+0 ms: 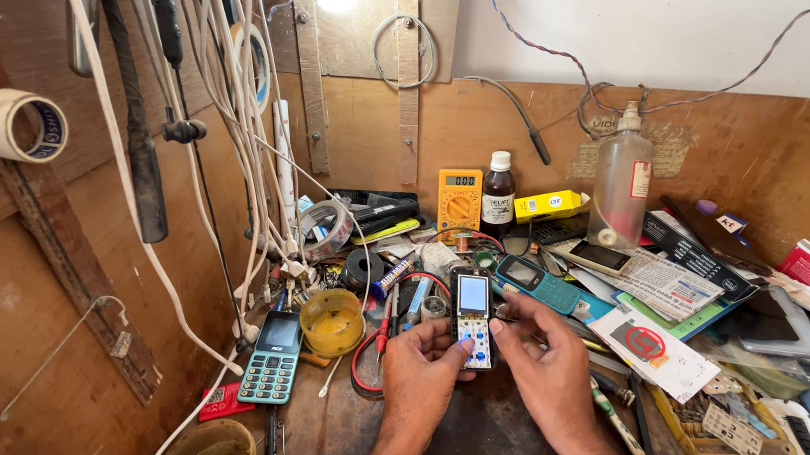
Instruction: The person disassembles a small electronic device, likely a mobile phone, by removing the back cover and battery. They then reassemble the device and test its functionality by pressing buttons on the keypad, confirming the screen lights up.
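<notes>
Right now both hands meet over a small white-faced keypad phone with a lit pale screen (473,318), held upright near the middle of the cluttered wooden workbench (489,426). The left hand (421,360) curls loosely round the phone's lower left edge, thumb pressing on the keypad, so it is closed on the handset rather than spread. The right hand (543,359) steadies the opposite edge with its thumb tip against the side; its fingers are bent, and whether they wrap behind the phone is hard to tell from this angle.

Just beside the phone on the right lies a teal keypad phone (537,283), and to the left, well apart, a second teal keypad phone with a dark screen (271,357) rests next to a round yellow plastic tub (332,322). A red test lead (374,349) loops close to the left wrist, and an orange digital multimeter (460,202) leans against the back board.

Handling this well probably calls for a light, even pinch on both sides, keeping the thumb square on one key at a time and the screen tilted toward the eyes, clear of the lead and loose tools nearby.
</notes>
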